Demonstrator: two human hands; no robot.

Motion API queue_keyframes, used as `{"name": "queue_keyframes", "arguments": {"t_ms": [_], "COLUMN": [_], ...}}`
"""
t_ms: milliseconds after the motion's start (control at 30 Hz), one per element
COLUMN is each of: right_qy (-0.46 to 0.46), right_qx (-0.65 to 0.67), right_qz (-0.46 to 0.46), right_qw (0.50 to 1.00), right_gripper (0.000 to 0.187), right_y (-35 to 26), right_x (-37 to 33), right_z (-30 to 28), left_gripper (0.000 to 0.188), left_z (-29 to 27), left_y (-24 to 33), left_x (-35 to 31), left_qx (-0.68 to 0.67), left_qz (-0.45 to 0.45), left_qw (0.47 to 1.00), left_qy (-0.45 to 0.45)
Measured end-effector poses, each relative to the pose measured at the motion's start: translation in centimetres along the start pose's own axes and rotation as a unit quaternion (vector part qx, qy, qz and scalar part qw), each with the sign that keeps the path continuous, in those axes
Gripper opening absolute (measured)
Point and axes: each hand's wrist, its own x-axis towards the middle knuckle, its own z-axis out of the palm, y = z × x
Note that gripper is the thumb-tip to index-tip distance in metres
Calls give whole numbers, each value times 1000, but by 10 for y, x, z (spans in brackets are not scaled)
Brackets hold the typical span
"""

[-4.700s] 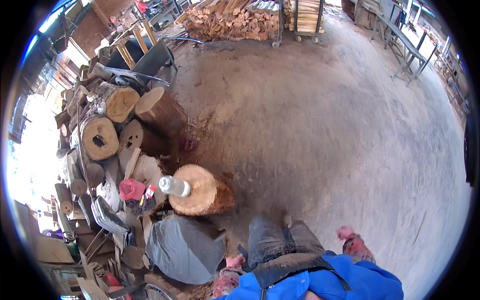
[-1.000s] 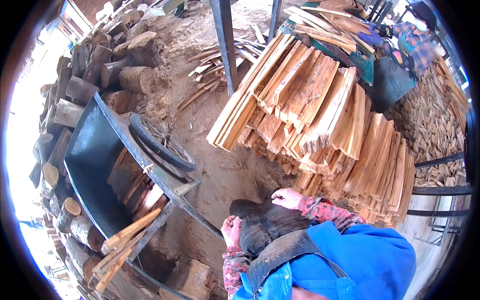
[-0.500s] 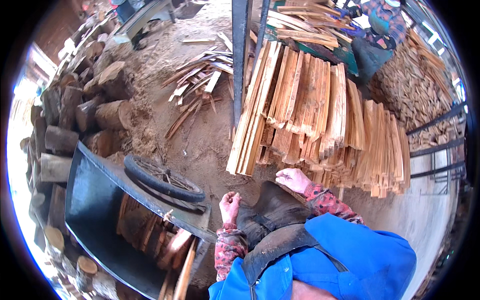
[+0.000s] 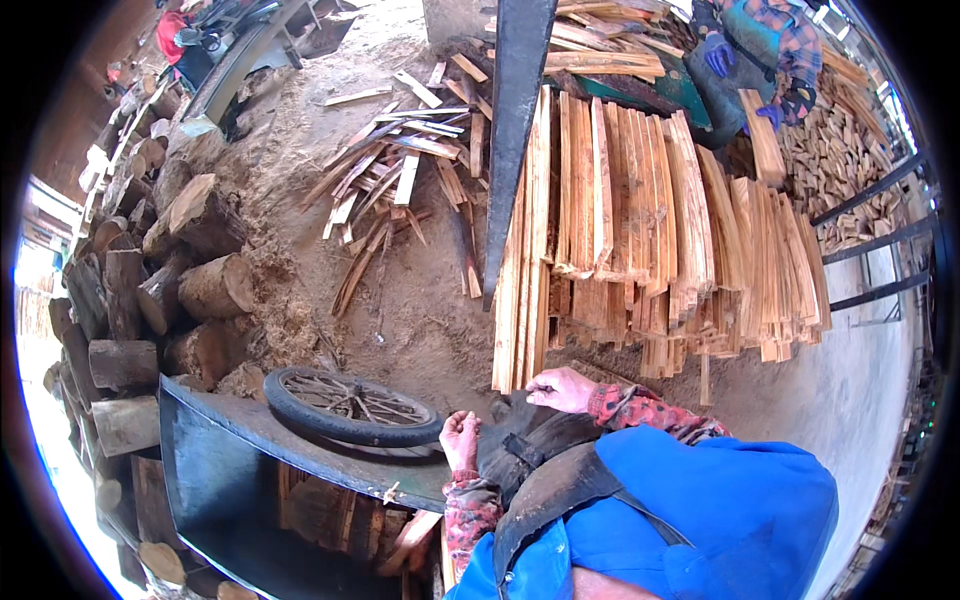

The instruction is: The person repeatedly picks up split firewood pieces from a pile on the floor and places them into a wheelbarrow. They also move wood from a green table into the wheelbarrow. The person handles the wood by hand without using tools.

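Strips of sawn wood [image 4: 620,200] lie stacked just beyond my right hand [image 4: 562,389], which is near the stack's close left corner with fingers bent; I cannot tell how far they close, and see nothing in them. To the near left of the stack, my left hand [image 4: 460,440] curls into a loose, seemingly empty fist beside a spoked wheel [image 4: 352,406] on a dark cart [image 4: 250,422]. Behind the stack, a purple-gloved co-worker [image 4: 795,45] holds a board [image 4: 763,140].
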Motion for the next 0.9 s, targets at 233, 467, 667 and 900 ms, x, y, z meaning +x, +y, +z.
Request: {"name": "queue_keyframes", "arguments": {"t_ms": [233, 467, 667, 900], "right_qy": [203, 347, 314, 378], "right_qx": [-53, -176, -240, -282], "right_qz": [7, 163, 265, 251], "right_qw": [978, 907, 880, 845], "right_gripper": [23, 69, 58, 54], "right_y": [-17, 20, -5, 98], "right_x": [49, 131, 178, 189], "right_z": [-79, -150, -156, -168], "left_gripper": [19, 21, 17, 17], "left_z": [-21, -16, -51, -113], "left_y": [30, 63, 101, 128], "left_x": [31, 82, 132, 174], "left_qx": [27, 80, 122, 114], "left_qz": [-17, -37, 2, -1], "left_qw": [999, 992, 985, 990], "left_qy": [17, -90, -124, -78]}}
